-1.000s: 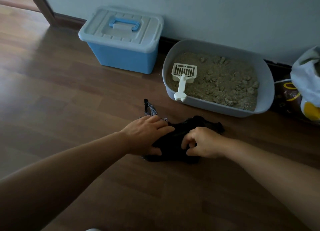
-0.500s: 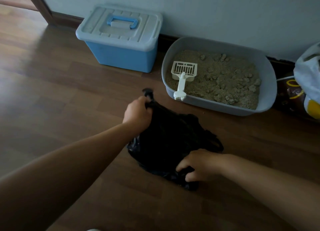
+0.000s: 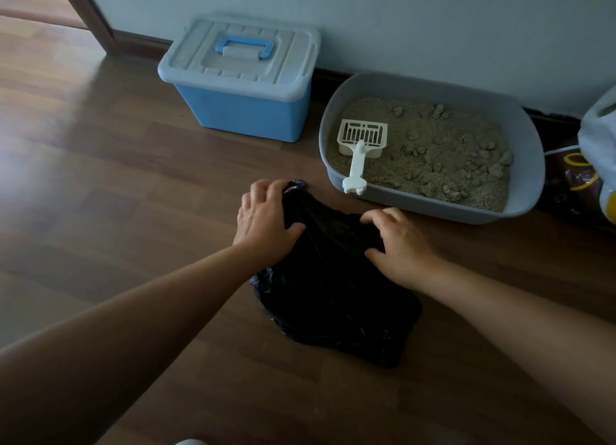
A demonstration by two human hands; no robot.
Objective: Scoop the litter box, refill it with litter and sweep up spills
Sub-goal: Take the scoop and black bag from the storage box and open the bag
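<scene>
A grey litter box [image 3: 530,151] stands against the wall, filled with clumpy beige litter [image 3: 443,151]. A white slotted scoop [image 3: 360,151] lies in its left end, handle resting over the front rim. On the wooden floor in front lies a black plastic bag [image 3: 333,294], spread out. My left hand [image 3: 263,218] grips the bag's top left edge. My right hand [image 3: 400,241] holds the bag's top right edge, fingers curled into the plastic.
A blue storage bin with a pale lid and blue handle [image 3: 243,78] sits left of the litter box by the wall. A dark litter bag [image 3: 570,178] and a white jug [image 3: 600,151] are at the far right. A door frame [image 3: 86,14] stands at the back left.
The bag went from a crumpled bundle to spread out on the floor. My right hand moved from the bag's lower edge up to its top right edge; my left hand stayed at the top left.
</scene>
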